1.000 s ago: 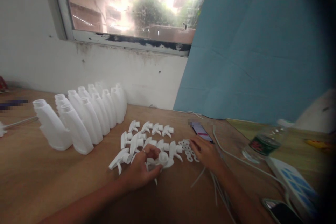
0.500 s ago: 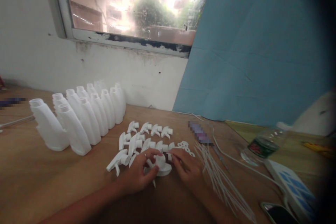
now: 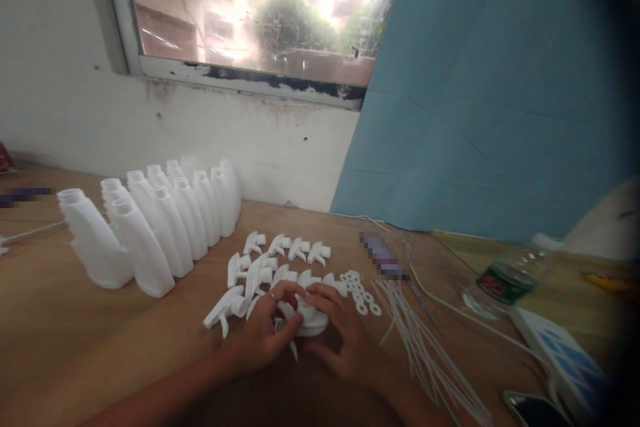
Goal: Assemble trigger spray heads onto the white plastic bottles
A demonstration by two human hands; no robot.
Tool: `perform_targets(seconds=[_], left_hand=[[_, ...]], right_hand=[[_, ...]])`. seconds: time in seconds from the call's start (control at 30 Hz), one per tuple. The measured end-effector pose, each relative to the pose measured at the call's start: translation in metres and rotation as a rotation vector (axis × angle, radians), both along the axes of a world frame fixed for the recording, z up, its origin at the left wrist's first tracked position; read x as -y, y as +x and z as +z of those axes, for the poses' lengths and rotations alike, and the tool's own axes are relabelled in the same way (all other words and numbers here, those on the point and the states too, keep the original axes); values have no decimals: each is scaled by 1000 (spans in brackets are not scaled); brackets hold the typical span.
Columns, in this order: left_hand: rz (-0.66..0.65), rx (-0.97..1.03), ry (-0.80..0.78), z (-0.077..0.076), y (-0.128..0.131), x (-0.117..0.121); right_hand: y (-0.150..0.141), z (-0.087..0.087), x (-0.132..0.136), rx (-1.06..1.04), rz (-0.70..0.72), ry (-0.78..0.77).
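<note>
Low at the front centre, a white trigger spray head is gripped by my left hand, thumb on the near side and fingers curled over it. My right hand bends round its right side, with fingertips on top of its collar and the thumb lower down; whether a small part sits under those fingertips is hidden. Several more spray heads lie in rows just beyond and left of my hands. Flat white ring washers lie right behind my right hand. A fan of thin white tubes spreads to its right.
White bottles without caps stand in rows at the left. On the right are a phone-like item, a cable, a clear drink bottle, a white-and-blue box and a dark phone. A wall and window rise behind the table.
My right hand has come from the washers leftward to the spray head in my left hand, and its fingers now rest on the collar. My left hand has kept its hold.
</note>
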State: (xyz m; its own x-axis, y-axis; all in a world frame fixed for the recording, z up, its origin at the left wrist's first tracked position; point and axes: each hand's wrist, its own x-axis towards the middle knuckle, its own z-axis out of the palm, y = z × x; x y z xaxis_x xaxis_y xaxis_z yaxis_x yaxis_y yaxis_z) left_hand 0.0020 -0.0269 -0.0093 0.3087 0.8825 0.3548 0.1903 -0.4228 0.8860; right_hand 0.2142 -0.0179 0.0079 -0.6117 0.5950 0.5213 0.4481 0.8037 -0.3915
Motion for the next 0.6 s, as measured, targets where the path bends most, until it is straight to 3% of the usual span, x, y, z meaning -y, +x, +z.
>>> perform_targets(seconds=[0.13, 0.27, 0.43, 0.6], left_hand=[[-30, 35, -28, 4, 0, 2], [-108, -19, 113, 11, 0, 3], [-191, -250, 354, 19, -3, -3], [-142, -435, 440, 15, -5, -8]], right_hand=[[-1, -10, -4, -42, -8, 40], [-1, -11, -6, -68, 6, 145], [-2, -8, -5, -79, 2, 157], [0, -10, -5, -72, 16, 148]])
